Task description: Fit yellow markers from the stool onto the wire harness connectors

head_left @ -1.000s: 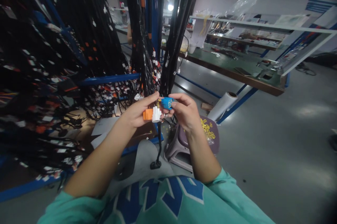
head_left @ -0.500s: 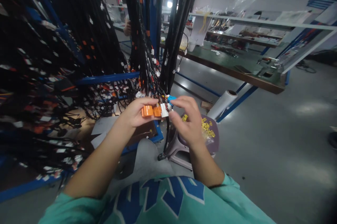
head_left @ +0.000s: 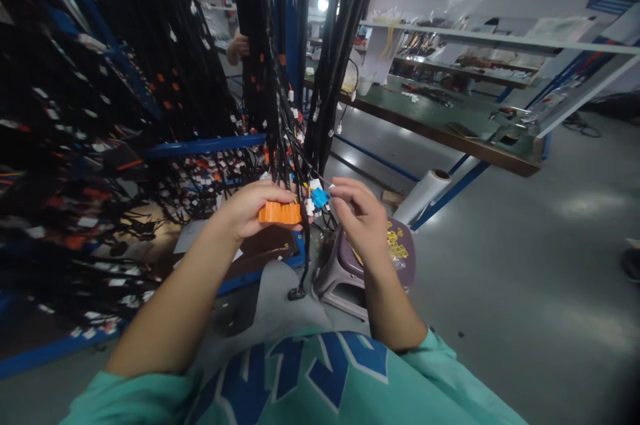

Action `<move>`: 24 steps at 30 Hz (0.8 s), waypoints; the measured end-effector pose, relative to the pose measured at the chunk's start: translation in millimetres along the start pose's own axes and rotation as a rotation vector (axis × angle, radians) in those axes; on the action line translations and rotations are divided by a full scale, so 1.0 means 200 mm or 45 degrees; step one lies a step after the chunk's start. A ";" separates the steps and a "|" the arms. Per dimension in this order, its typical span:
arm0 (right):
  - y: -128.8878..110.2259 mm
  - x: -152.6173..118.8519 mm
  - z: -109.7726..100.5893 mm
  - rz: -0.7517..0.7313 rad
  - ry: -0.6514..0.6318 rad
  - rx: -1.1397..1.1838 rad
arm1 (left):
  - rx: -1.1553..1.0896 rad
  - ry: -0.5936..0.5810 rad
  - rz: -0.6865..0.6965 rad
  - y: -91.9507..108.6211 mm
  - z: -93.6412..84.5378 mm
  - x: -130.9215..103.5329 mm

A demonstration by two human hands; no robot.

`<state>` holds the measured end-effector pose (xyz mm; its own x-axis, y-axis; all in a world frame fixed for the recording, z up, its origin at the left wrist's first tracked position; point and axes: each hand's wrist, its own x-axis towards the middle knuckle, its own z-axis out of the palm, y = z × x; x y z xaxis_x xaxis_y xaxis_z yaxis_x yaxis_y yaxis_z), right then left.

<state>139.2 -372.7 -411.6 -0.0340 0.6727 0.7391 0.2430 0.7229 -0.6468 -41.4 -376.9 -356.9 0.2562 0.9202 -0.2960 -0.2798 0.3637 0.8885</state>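
Observation:
My left hand [head_left: 245, 206] is closed around orange connectors [head_left: 280, 213], pressed side by side between thumb and fingers. Just right of them hang a blue connector [head_left: 320, 197] and a white connector [head_left: 310, 206] on wires of the same harness. My right hand [head_left: 363, 218] pinches a small white connector [head_left: 331, 190] on a thin wire, partly hidden by the fingertips. Black-wrapped harness branches [head_left: 284, 105] come down from above to both hands. One black branch [head_left: 305, 245] drops past the orange connectors, its end hanging below.
Dense harness bundles [head_left: 150, 32] hang on a blue rack at left. A purple stool [head_left: 345, 265] with yellow pieces [head_left: 397, 242] stands below my right hand. Beyond are a wrapped film roll [head_left: 425, 198] and a green-topped workbench [head_left: 425, 112]. Another person's hand [head_left: 238, 48] shows behind the harnesses.
The orange connectors have shifted slightly left in my left hand. The blue connector now hangs lower, clear of my right fingers, which have closed on a thin wire's end. The hanging branch swung left.

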 end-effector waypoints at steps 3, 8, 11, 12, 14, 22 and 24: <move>0.03 0.00 0.02 0.157 -0.063 0.197 | 0.022 -0.013 -0.014 0.02 0.00 -0.02; 0.07 -0.01 0.06 0.589 -0.057 0.679 | 0.000 -0.102 -0.052 0.03 -0.02 -0.02; 0.07 0.00 0.07 0.708 -0.049 0.797 | 0.032 -0.132 -0.023 0.02 -0.06 -0.02; 0.08 0.00 0.07 0.716 -0.035 0.818 | 0.063 -0.146 -0.016 0.02 -0.07 -0.02; 0.07 0.00 0.08 0.702 0.010 0.837 | 0.147 -0.128 0.015 0.03 -0.10 -0.01; 0.08 0.03 0.08 0.442 0.083 0.755 | 0.508 0.215 0.128 0.08 -0.20 -0.05; 0.08 0.04 0.09 0.415 0.091 0.693 | 0.583 0.251 0.112 0.10 -0.21 -0.07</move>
<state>126.0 -353.3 -420.4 0.0280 0.8732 0.4866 -0.2980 0.4720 -0.8297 -90.1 -375.2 -349.5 0.0575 0.9705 -0.2341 0.1532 0.2232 0.9627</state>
